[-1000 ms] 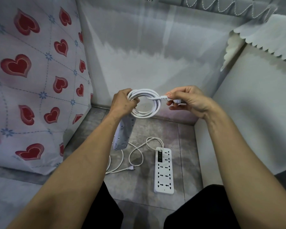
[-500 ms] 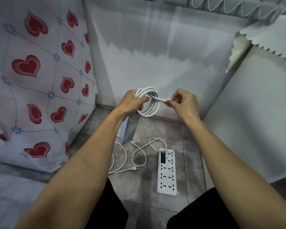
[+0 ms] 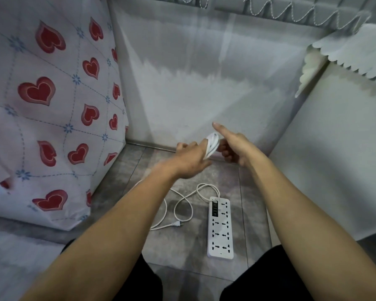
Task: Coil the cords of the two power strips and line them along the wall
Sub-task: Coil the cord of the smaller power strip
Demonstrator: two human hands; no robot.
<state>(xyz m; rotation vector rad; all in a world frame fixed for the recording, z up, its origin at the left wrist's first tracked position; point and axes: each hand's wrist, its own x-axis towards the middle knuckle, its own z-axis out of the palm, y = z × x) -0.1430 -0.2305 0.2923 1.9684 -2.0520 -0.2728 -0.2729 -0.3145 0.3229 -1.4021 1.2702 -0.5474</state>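
Coiled white power-strip cord [image 3: 212, 144] sits bundled between both hands, low in front of the grey wall [image 3: 204, 83]. Left hand [image 3: 190, 161]: arm extended forward, back of hand up, fingers [image 3: 181, 146] reaching past the bundle; whether they curl round it cannot be told, motion blur. Right hand [image 3: 232, 146]: index finger extended straight toward the wall, remaining fingers curled beneath, just right of the bundle; grip on the cord not resolvable. Bundle seen edge-on, several white loops stacked tight. Strip body belonging to it hidden. Below the fingers, second white rectangular power strip [image 3: 220, 228] lies flat on the grey tiled floor [image 3: 182, 253], its loose white cord [image 3: 182, 205] uncoiled in open loops to its left, plug end [image 3: 176, 224] on the floor.
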